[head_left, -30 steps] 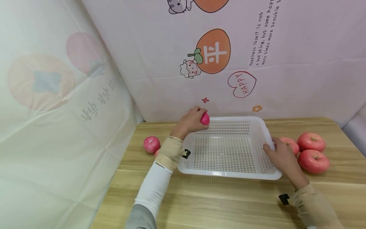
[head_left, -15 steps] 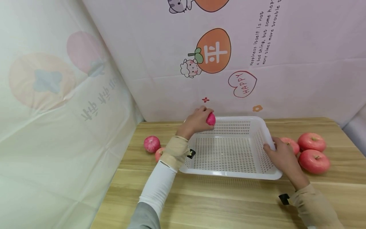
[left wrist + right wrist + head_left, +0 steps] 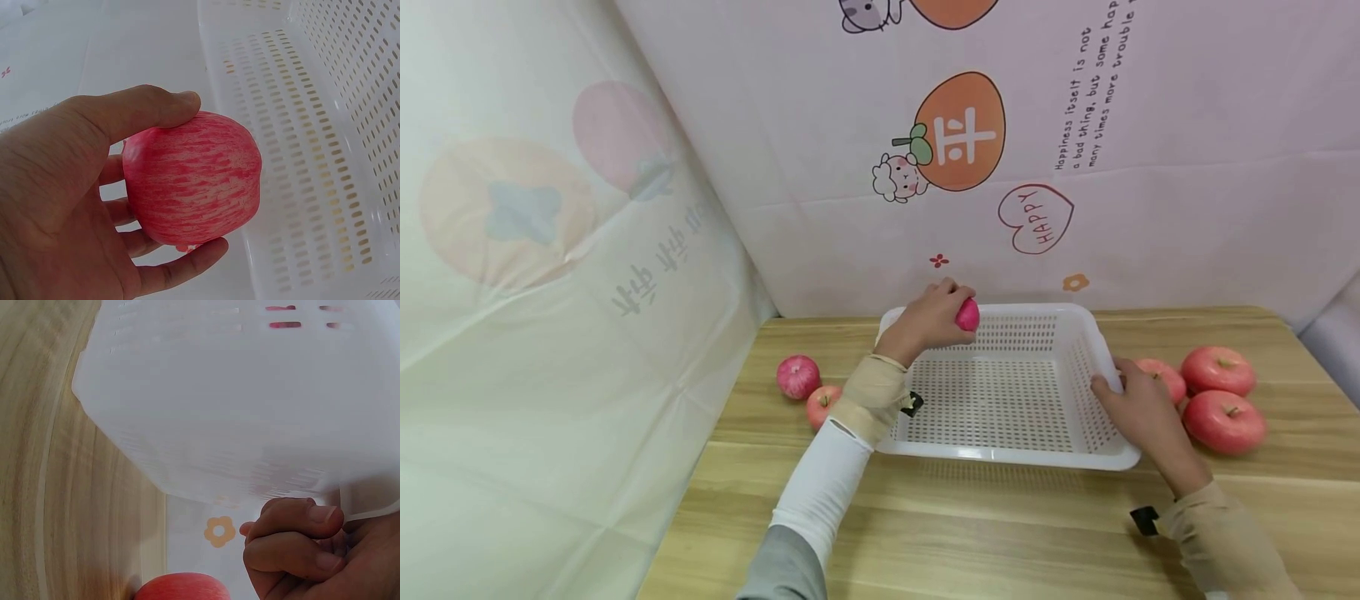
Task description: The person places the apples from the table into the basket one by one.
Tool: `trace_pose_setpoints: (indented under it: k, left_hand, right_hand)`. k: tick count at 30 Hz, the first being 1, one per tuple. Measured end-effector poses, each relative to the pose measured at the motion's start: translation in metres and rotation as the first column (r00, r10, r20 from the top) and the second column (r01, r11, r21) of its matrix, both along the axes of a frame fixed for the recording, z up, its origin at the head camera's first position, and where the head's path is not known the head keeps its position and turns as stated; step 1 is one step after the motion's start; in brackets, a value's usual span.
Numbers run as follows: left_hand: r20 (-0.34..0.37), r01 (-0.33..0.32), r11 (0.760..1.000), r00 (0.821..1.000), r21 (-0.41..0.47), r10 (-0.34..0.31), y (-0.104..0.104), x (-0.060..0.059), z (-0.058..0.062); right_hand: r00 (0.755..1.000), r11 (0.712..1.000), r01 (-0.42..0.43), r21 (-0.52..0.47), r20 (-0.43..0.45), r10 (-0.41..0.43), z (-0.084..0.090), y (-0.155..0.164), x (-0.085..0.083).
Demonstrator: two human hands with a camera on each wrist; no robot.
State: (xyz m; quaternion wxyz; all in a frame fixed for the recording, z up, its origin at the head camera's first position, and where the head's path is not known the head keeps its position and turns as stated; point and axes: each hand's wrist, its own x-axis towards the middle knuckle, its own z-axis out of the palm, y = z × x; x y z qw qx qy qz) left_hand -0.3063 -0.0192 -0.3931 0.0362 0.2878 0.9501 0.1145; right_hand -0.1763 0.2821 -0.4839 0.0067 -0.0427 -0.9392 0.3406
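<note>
Apple in hand: a red striped apple (image 3: 192, 178) is held by the left hand (image 3: 929, 321) above the far-left corner of the white basket (image 3: 1103, 354); it is not yet set down inside.
Handling of the apple: it is judged to be firm, round and rather smooth, so it can slip or roll; it can also be bruised if it is dropped. It is best taken around its widest part, with the thumb on one side and the fingers on the other side.
Left hand: the fingers are curled around the apple, the thumb on top and the other fingers below, as is seen in the left wrist view.
Right hand: the right hand (image 3: 1138, 412) is closed on the right rim of the basket; the thumb is laid over the rim and the fingers (image 3: 294, 544) are curled on the outside of the wall.
Basket: it is placed on the wooden bench (image 3: 970, 525); it is a perforated plastic one, judged light and a little flexible, and nothing is seen inside it.
Left of the basket: two smaller red apples (image 3: 798, 377) are lying on the bench, close to each other.
Right of the basket: three bigger apples (image 3: 1223, 421) are lying, one of them partly hidden behind the right hand.
</note>
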Motion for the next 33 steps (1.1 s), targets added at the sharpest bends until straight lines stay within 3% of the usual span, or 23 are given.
trace_pose_setpoints:
  k: [17,33]
  left_hand:
    - [-0.033,0.06,0.996,0.998,-0.064,-0.062,0.026,0.003,-0.001]
    - [-0.012,0.112,0.99,0.993,-0.09,-0.114,0.054,0.005,-0.007]
  right_hand:
    - [1.0,1.0,-0.003,-0.017,-0.017,0.002,0.001,-0.001,0.0]
    - [1.0,1.0,-0.001,-0.019,-0.007,0.001,0.001,0.0,0.001]
